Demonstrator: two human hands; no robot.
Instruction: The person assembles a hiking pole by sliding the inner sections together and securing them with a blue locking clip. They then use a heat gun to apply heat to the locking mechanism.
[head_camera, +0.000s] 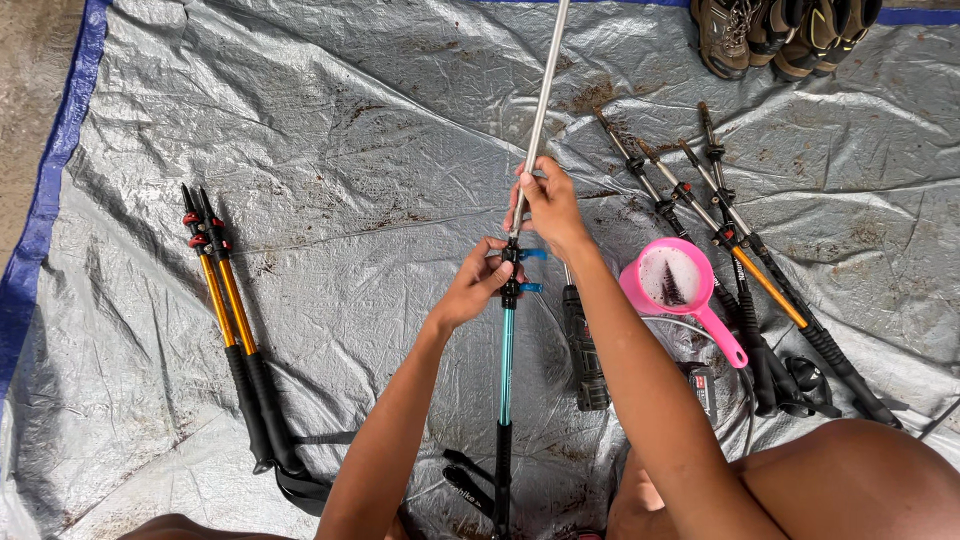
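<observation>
I hold a telescopic trekking pole upright-ish over a grey tarp (350, 130). Its lower section is teal (507, 360) with a black grip below, and a thin silver upper section (545, 85) runs up out of view. My left hand (478, 285) grips the pole at the black lock collar with its blue levers (530, 270). My right hand (545, 205) is closed on the silver section just above that collar.
Two orange-and-black poles (235, 330) lie at the left. Several more dirty poles (740, 250) lie at the right beside a pink scoop of soapy water (672, 280). A dark pole grip (584, 350) lies near my right forearm. Hiking shoes (780, 30) sit top right.
</observation>
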